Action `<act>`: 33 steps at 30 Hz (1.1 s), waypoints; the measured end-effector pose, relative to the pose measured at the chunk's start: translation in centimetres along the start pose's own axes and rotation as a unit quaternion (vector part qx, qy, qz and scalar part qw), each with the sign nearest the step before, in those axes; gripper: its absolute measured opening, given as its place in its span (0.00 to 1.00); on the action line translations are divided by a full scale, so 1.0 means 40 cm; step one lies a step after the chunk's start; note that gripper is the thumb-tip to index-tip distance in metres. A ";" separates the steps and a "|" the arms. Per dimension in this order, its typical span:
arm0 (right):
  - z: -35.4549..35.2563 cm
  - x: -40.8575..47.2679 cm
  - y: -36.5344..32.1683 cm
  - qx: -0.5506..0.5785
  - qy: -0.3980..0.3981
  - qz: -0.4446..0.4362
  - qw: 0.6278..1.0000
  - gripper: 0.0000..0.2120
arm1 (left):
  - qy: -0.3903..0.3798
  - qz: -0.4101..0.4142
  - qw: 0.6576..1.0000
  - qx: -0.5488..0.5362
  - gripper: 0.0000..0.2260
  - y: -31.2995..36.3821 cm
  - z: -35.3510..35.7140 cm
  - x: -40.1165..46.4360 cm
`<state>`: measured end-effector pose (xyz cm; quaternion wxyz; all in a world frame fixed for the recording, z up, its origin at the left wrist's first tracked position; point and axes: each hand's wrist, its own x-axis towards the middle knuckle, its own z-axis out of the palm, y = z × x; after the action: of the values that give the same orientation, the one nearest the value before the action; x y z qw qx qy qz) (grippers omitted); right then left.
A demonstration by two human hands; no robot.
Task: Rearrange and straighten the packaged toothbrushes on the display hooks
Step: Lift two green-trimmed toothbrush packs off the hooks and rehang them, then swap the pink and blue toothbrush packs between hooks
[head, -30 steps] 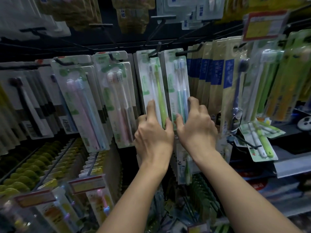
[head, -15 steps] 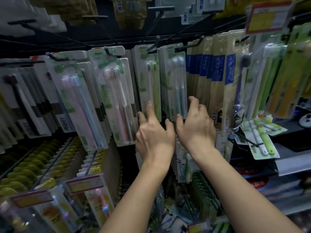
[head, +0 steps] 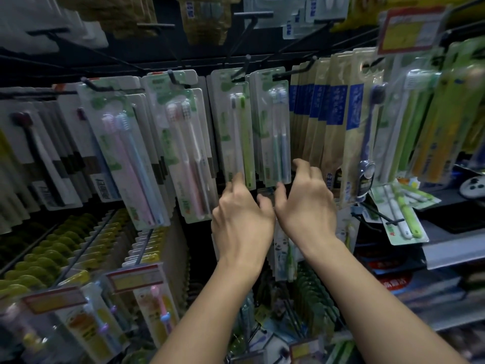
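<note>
Hanging toothbrush packs (head: 237, 130), both hands (head: 273, 214) just beneath

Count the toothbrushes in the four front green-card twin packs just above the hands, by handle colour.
Pink toothbrushes: 2
Blue toothbrushes: 2
White toothbrushes: 2
Green toothbrushes: 2
Total: 8
</note>
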<state>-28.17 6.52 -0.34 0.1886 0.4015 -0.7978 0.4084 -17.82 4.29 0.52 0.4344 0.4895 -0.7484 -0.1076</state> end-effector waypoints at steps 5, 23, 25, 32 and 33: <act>-0.010 -0.017 -0.005 0.001 0.000 -0.007 1.000 0.25 | -0.004 0.025 1.000 -0.012 0.25 -0.003 -0.012 -0.020; -0.021 -0.087 -0.062 0.032 -0.013 -0.050 0.998 0.18 | 0.084 0.062 0.994 -0.021 0.07 -0.067 -0.124 -0.051; -0.017 -0.094 -0.072 0.039 -0.015 -0.056 0.998 0.17 | 0.093 0.066 0.993 -0.019 0.05 -0.082 -0.140 -0.050; 0.003 -0.118 -0.121 0.053 -0.029 -0.076 0.995 0.18 | 0.119 0.063 0.991 -0.009 0.03 -0.141 -0.180 -0.042; 0.006 -0.121 -0.129 0.054 -0.030 -0.079 0.995 0.18 | 0.122 0.060 0.991 -0.008 0.03 -0.150 -0.185 -0.040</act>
<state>-21.10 6.91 -0.96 0.1740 0.4852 -0.7457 0.4221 -8.17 4.58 0.58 0.5322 0.4494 -0.7170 -0.0264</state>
